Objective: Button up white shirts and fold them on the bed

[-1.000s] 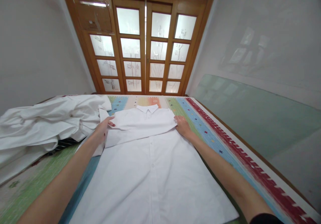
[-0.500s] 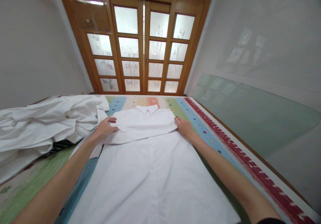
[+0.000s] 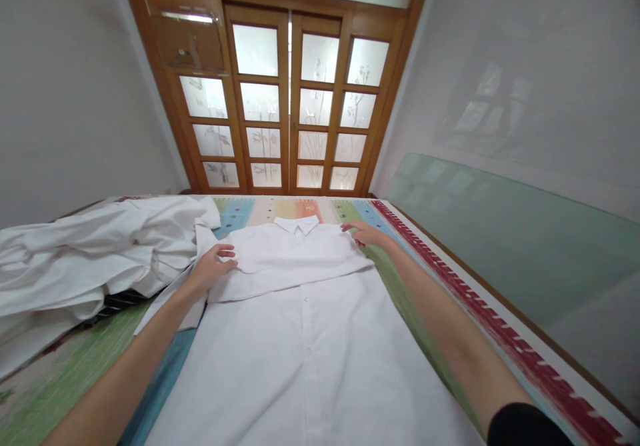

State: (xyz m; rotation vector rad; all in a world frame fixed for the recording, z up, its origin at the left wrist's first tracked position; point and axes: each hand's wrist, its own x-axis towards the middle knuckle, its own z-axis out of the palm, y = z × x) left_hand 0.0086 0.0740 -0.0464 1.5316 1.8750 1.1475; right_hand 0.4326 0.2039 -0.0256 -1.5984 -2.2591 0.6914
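A white button-up shirt [image 3: 300,339] lies front up, its collar [image 3: 297,224] pointing away from me. One sleeve [image 3: 290,276] is folded across the chest, over the button line. At the left edge of the chest, my left hand [image 3: 214,266] rests against the fabric, thumb and fingers apart. My right hand [image 3: 364,233] is by the shirt's right shoulder, fingers stretched out and loosely spread at the seam. Another white sleeve [image 3: 187,316] sticks out to the left, partly behind my left forearm.
A heap of white garments [image 3: 110,253] lies to the left, with a black striped piece [image 3: 120,303] under it. A colourful striped cover [image 3: 450,293] spreads beneath everything. Along the right wall leans a pale green panel [image 3: 480,233]. Wooden glass-paned doors [image 3: 290,99] stand at the far end.
My right hand has let go of the folded sleeve's edge and moved up to the shoulder. The sleeve reaches farther right. My left hand has hardly moved; the view has tilted up slightly.
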